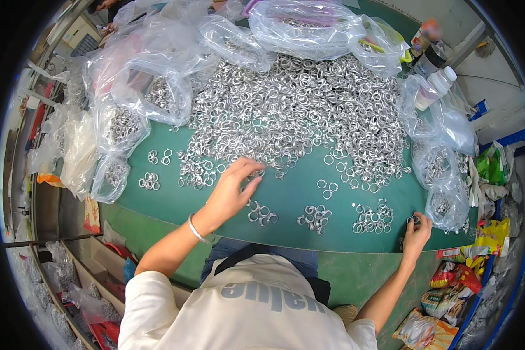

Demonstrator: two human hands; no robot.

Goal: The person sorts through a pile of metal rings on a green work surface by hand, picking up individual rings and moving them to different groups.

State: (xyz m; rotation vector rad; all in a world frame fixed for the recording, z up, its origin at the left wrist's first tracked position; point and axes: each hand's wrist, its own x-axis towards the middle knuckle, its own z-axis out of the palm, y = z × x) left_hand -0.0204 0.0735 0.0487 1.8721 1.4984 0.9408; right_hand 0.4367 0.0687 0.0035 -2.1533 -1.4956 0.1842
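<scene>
A large heap of small silver metal rings (297, 111) covers the far half of a green table (286, 198). My left hand (234, 188), with a thin bracelet at the wrist, lies fingers spread on the near edge of the heap, touching loose rings. Small separate clusters of rings (315, 217) lie in a row along the near side, and another cluster (373, 217) sits further right. At the table's right front edge my right hand (417, 230) has its fingers pinched on a few rings.
Clear plastic bags (309, 26), some holding rings, ring the table at the back, and more bags (114, 134) lie at the left and others (443, 175) at the right. Bottles (434, 64) stand at the back right. Colourful packets (455, 286) lie low right. Another person's hands (105, 6) show top left.
</scene>
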